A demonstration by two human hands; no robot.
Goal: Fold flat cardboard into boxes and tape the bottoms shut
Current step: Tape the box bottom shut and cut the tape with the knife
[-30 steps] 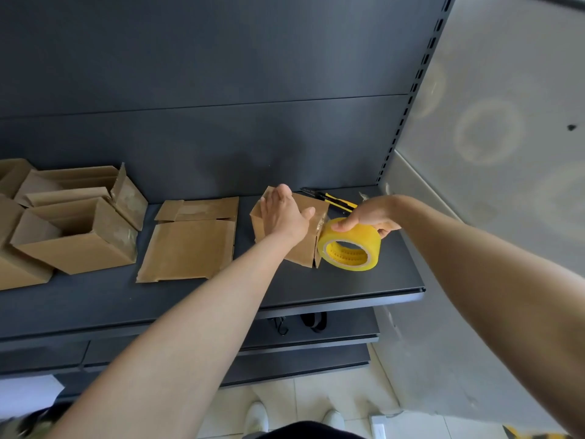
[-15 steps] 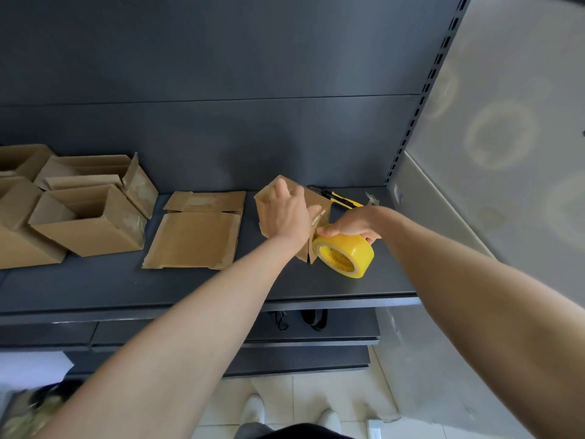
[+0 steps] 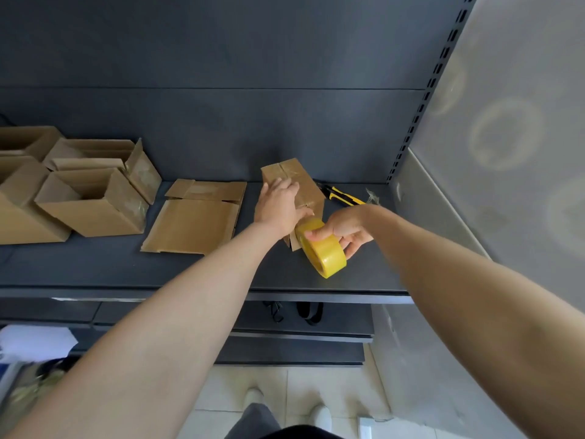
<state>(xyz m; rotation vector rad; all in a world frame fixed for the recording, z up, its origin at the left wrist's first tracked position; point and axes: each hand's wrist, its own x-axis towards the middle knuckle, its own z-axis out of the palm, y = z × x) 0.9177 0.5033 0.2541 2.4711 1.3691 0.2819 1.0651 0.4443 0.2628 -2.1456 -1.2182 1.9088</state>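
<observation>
A small folded cardboard box [image 3: 296, 177] stands on the dark shelf [image 3: 202, 274], its taped bottom face turned up and toward the back. My left hand [image 3: 280, 207] lies flat on that face and presses it down. Just to the right, my right hand [image 3: 346, 228] grips a yellow roll of tape [image 3: 323, 251], held against the box's near edge and tilted on its side. A stack of flat cardboard blanks [image 3: 196, 223] lies to the left of the box.
Several assembled open boxes [image 3: 91, 201] crowd the shelf's left end. A yellow and black utility knife [image 3: 342, 196] lies behind my right hand near the perforated upright [image 3: 421, 99]. A grey wall stands on the right. Lower shelves and my shoes show below.
The box has been tipped up so that its taped face shows more. My right hand has drawn the tape roll down and toward me along the box.
</observation>
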